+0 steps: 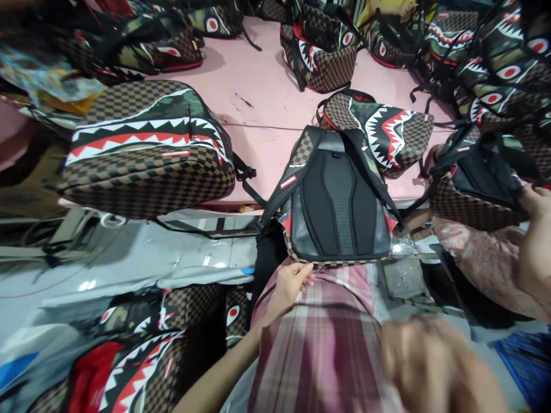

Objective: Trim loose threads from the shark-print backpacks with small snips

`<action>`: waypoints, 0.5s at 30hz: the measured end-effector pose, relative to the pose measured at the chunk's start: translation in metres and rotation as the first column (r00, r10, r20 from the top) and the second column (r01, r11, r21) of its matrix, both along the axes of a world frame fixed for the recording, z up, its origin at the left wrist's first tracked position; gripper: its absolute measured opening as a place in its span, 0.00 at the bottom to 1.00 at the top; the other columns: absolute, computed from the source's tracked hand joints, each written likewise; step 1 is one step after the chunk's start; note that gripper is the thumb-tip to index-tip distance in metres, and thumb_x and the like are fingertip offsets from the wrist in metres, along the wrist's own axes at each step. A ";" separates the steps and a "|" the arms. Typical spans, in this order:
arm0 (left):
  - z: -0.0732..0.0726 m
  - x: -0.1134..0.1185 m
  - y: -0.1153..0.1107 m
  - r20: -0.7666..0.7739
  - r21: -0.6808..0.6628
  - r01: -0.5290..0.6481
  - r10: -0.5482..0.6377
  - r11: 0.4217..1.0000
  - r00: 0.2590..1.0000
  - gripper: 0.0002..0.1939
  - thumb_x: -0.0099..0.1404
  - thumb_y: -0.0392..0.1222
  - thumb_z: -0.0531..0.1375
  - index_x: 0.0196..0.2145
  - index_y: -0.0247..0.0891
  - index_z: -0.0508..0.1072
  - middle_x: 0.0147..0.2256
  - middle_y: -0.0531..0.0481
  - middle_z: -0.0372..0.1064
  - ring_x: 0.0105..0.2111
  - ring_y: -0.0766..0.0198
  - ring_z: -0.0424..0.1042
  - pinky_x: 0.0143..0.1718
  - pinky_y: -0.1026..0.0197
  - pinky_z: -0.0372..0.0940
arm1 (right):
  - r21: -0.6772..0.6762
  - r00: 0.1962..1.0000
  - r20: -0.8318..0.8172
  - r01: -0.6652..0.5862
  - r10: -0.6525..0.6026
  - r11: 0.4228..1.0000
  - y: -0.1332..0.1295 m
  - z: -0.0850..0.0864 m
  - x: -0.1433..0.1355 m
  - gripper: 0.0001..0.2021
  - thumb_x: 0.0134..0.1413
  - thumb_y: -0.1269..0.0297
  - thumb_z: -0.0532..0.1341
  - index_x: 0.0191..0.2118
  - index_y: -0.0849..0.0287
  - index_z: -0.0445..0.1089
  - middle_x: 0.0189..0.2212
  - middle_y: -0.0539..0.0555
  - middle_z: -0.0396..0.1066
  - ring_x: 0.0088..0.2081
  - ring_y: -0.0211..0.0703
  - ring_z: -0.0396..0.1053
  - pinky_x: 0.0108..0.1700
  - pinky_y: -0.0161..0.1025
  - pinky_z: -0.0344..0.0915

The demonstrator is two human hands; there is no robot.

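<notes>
A backpack (336,201) lies on my lap and the table edge with its black padded back panel and straps facing up. At its lower checkered edge is my left hand (295,281), fingers curled and closed against the rim. My right hand (439,367) is low on the right, apart from the backpack and smeared by motion. Whether it holds anything cannot be made out. Just behind the backpack lies another backpack with a shark-mouth print (391,132). To the left, a larger brown checkered shark-mouth backpack (150,149) rests on its side.
The pink table (258,74) carries several more shark-print backpacks, with a pile (508,69) at the right. Another person's hand (536,229) is at a backpack (477,178) on the right. Below left, more backpacks (146,367) sit in a plastic-lined container.
</notes>
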State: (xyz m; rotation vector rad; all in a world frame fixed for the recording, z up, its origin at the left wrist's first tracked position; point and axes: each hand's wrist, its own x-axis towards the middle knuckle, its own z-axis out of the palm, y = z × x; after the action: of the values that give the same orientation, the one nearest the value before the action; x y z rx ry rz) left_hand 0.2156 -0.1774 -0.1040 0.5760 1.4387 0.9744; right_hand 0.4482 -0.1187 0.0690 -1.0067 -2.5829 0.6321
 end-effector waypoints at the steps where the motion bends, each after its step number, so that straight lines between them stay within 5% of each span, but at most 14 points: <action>1: 0.003 0.001 0.001 -0.006 0.006 -0.003 0.003 1.000 1.000 0.14 0.50 0.50 0.62 0.21 0.34 0.71 0.20 0.49 0.70 0.17 0.67 0.67 0.14 0.69 0.55 | -0.002 1.000 0.005 -0.003 0.003 1.000 -0.010 -0.012 -0.014 0.22 0.48 0.36 0.49 0.47 0.29 0.66 0.28 0.52 0.70 0.30 0.44 0.71 0.27 0.42 0.62; 5: 0.012 -0.003 -0.002 -0.051 0.039 -0.001 0.003 0.999 0.999 0.13 0.51 0.49 0.60 0.22 0.34 0.73 0.19 0.49 0.69 0.16 0.69 0.64 0.16 0.68 0.55 | 0.013 0.994 0.043 0.103 -0.104 0.995 -0.019 -0.057 -0.059 0.22 0.57 0.47 0.50 0.52 0.49 0.64 0.36 0.55 0.72 0.35 0.44 0.69 0.35 0.41 0.62; 9: 0.013 -0.007 -0.008 -0.117 0.060 0.014 -0.007 0.998 0.993 0.13 0.54 0.48 0.58 0.25 0.34 0.74 0.19 0.49 0.70 0.16 0.68 0.64 0.16 0.68 0.54 | 0.266 0.976 0.162 0.097 -0.144 0.959 -0.013 -0.096 -0.076 0.11 0.60 0.62 0.53 0.43 0.60 0.67 0.34 0.56 0.72 0.34 0.43 0.66 0.35 0.40 0.55; 15: 0.012 -0.006 -0.012 -0.219 0.163 0.072 -0.035 0.984 0.975 0.12 0.56 0.45 0.56 0.20 0.37 0.72 0.17 0.52 0.68 0.17 0.67 0.66 0.23 0.66 0.60 | 0.536 0.976 0.215 -0.079 -0.045 0.841 -0.010 -0.114 -0.078 0.10 0.60 0.70 0.53 0.45 0.60 0.67 0.38 0.54 0.72 0.34 0.41 0.62 0.34 0.42 0.48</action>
State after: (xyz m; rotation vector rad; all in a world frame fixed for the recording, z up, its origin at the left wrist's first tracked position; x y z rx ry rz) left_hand 0.2096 -0.1894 -0.0915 0.8644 1.5308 1.0220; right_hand 0.3698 -0.1284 -0.0451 -0.8898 -2.7097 -0.2344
